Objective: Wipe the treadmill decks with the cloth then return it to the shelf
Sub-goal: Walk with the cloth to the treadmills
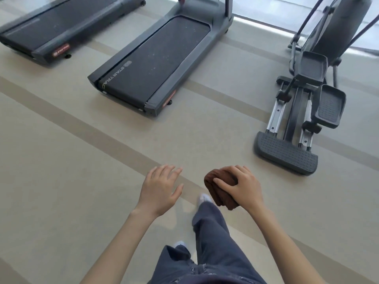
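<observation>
Seen from the head camera, a person stands on a gym floor, right hand (244, 186) gripping a folded brown cloth (220, 190), left hand (161, 186) empty with fingers spread. The nearest treadmill deck (158, 62), flecked with pale specks, lies well ahead. Best approach: crouch at its near end and wipe in long overlapping strokes.

Beige striped floor (61, 181), elliptical trainer (286, 152)
</observation>
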A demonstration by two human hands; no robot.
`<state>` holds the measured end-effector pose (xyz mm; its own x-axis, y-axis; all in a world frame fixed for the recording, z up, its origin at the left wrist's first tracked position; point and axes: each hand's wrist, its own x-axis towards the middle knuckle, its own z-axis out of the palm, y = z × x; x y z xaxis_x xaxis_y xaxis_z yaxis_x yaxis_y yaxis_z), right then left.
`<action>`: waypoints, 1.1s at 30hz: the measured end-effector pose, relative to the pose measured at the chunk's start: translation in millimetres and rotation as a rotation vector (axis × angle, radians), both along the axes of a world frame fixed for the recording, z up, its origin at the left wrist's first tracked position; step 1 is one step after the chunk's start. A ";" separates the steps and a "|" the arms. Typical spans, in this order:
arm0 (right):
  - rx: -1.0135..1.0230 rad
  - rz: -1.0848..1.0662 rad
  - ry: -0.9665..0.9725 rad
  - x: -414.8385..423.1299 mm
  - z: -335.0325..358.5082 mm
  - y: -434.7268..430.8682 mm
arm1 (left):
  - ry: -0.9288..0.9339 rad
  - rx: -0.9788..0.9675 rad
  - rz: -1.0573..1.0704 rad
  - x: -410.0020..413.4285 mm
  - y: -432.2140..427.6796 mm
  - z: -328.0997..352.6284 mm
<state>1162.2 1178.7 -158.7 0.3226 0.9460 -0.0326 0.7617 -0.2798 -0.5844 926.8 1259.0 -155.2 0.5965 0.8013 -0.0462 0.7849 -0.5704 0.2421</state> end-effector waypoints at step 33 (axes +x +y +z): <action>-0.008 0.204 0.044 218.5 -1.2 468.0 | -0.007 -0.072 0.237 205.7 415.6 -19.7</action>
